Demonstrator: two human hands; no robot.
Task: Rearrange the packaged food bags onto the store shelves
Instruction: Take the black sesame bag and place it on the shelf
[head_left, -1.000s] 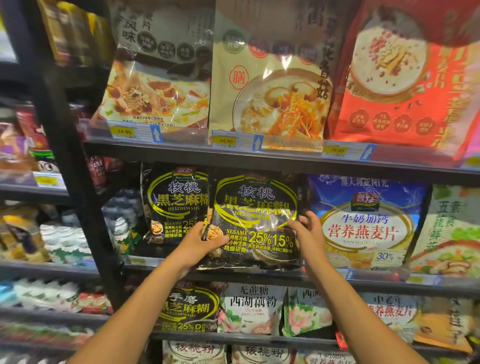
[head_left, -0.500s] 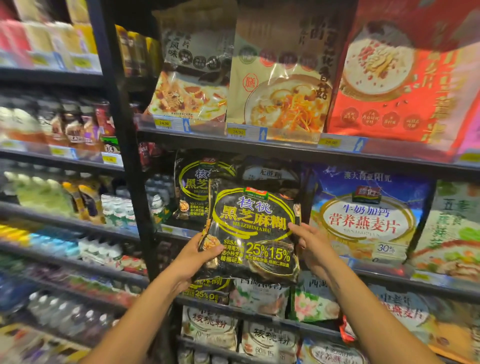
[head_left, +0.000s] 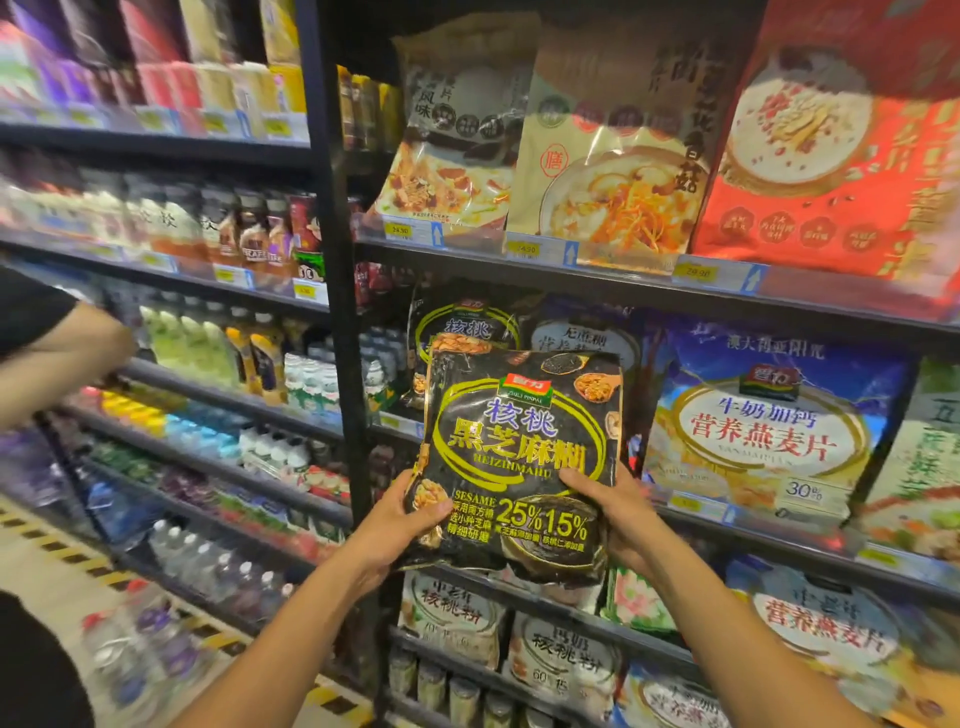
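I hold a black sesame paste bag (head_left: 519, 447) with yellow-green lettering upright in front of the shelves. My left hand (head_left: 400, 525) grips its lower left corner and my right hand (head_left: 608, 512) grips its lower right edge. A second black bag of the same kind (head_left: 462, 332) stands on the middle shelf (head_left: 779, 535) behind it. Beside that stand a partly hidden pale bag (head_left: 587, 338) and a blue oatmeal bag (head_left: 769, 426).
The upper shelf (head_left: 623, 278) carries a beige bag (head_left: 608, 171) and a red bag (head_left: 841, 156). Lower shelves hold white walnut powder bags (head_left: 452, 613). A black post (head_left: 337, 312) divides these from drink bottles (head_left: 218, 353) at left. Another person's arm (head_left: 57, 358) reaches in at far left.
I have pulled the black bag out from the middle shelf and toward me, lower and clear of the shelf. My view has swung left, and another person's arm has come into sight.
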